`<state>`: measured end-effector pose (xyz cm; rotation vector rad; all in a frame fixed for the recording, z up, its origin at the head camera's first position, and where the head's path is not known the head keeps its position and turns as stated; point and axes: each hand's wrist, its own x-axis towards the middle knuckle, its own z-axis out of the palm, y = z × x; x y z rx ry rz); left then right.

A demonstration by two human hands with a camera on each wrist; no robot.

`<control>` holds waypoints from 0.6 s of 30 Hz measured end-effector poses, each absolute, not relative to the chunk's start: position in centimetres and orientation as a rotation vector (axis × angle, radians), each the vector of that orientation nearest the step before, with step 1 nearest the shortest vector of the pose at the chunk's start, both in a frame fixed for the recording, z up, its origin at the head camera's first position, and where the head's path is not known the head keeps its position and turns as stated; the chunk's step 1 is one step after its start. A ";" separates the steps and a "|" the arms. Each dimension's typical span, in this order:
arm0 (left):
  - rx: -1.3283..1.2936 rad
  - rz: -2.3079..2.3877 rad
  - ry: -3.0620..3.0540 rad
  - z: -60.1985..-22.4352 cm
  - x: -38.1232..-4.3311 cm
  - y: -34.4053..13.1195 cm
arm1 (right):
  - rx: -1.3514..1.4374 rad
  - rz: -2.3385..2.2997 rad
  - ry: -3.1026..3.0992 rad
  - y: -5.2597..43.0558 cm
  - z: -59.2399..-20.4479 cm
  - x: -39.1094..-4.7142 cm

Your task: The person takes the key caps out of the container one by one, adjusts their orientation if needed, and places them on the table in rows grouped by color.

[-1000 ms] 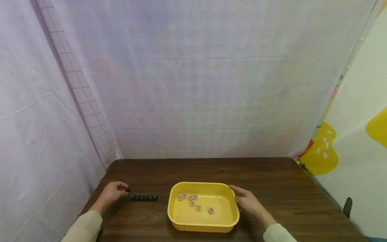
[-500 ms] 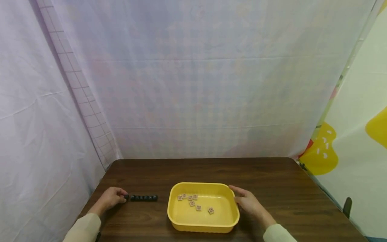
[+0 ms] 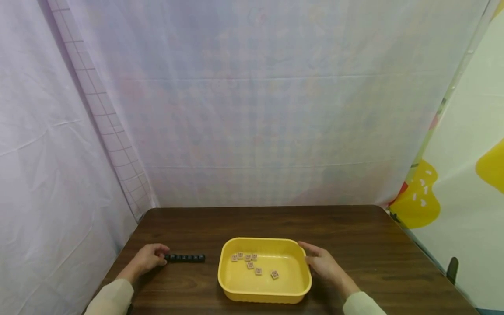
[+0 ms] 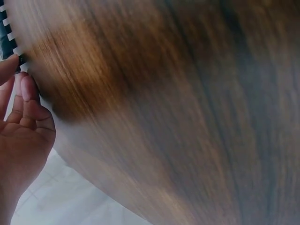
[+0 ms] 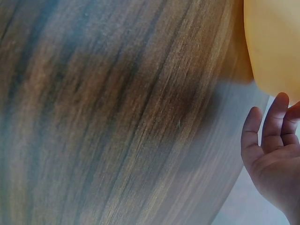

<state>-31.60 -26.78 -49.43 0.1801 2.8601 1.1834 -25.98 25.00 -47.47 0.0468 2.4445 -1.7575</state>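
A straight row of small black cubes [image 3: 185,258] lies on the table at the left in the head view. My left hand [image 3: 148,257] is at the row's left end, thumb and fingertips pinching the end cube, which is mostly hidden behind them. In the left wrist view the row [image 4: 6,37] reaches the fingertips at the left edge. To the right stands a yellow plastic tray [image 3: 264,292], several small beige cubes [image 3: 250,265] with dark markings inside it. My right hand [image 3: 324,264] rests against the tray's right side, fingers extended along the rim.
A dark wood-grain table [image 3: 354,227] carries everything. White curtains [image 3: 252,131] hang behind it and at the left. A patterned cloth [image 3: 464,188] with yellow shapes hangs at the right.
My left hand has come down and then moved right, bringing a black cube up against the left end of the row. The right hand and the tray have stayed put.
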 end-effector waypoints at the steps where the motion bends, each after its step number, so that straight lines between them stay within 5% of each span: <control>1: 0.184 1.194 2.860 -49.4 -31.5 -26.7 | 0.046 -1.757 2.446 25.0 -47.5 -26.0; 18: 0.183 1.245 2.987 -47.0 -31.4 -24.7 | 0.068 -1.745 2.467 24.9 -47.3 -25.9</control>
